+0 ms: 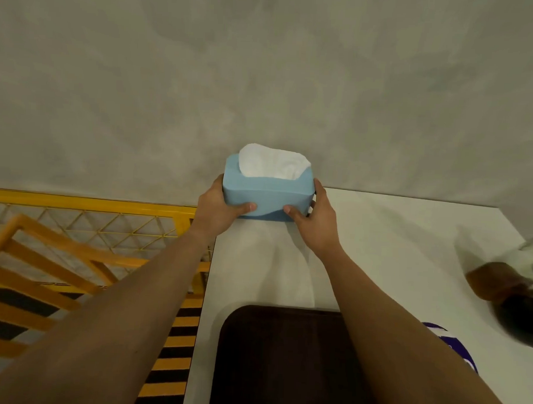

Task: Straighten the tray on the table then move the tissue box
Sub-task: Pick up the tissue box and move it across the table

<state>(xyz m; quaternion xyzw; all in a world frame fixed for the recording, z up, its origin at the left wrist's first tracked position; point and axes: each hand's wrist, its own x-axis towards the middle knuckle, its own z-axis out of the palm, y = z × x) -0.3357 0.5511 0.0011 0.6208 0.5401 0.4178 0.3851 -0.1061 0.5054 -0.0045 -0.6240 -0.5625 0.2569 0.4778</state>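
I can read no words, numbers or brand marks anywhere. The blue tissue box [267, 194] I hold shows plain faces with no print. The dark tray [282, 361] is unmarked. A purple and white thing [454, 347] beside the tray has pale shapes that could be lettering, too cut off to read. The dark bottle [505, 291] at the right edge is blurred, its label illegible.
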